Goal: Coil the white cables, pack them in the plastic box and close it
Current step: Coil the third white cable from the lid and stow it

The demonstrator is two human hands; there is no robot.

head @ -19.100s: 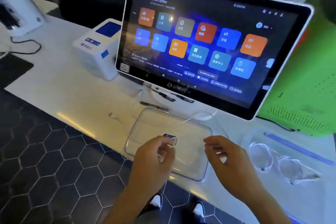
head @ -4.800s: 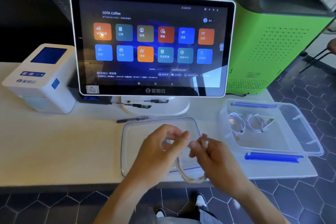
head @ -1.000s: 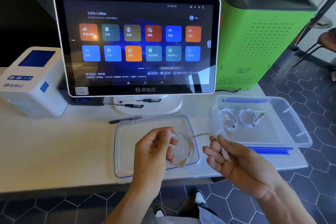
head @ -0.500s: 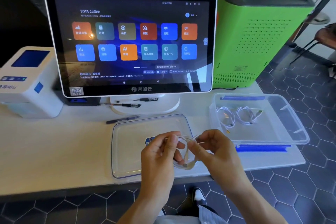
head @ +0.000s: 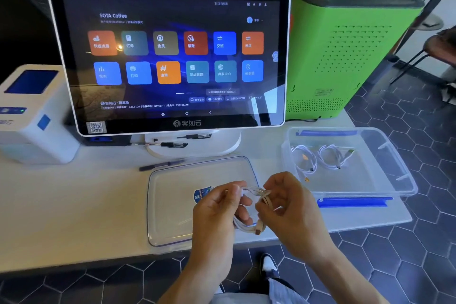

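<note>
A coiled white cable [head: 254, 207] hangs between my two hands above the near table edge. My left hand [head: 217, 212] pinches its upper left side. My right hand [head: 291, 205] grips the right side of the coil with curled fingers. Under my hands lies the clear box lid [head: 172, 205] with a blue sticker. To the right stands the open clear plastic box [head: 399, 180] with blue clips. Two coiled white cables [head: 318, 158] lie inside it.
A large touchscreen terminal [head: 170, 57] stands behind the lid on a white base. A white receipt printer [head: 32, 116] sits at the left. A green machine [head: 345, 44] stands at the back right. A dark pen [head: 160, 165] lies near the lid.
One second ago my right hand held the cable's loose end out to the right. It has since moved in to the coil, and both hands now hold the cable as one bundle.
</note>
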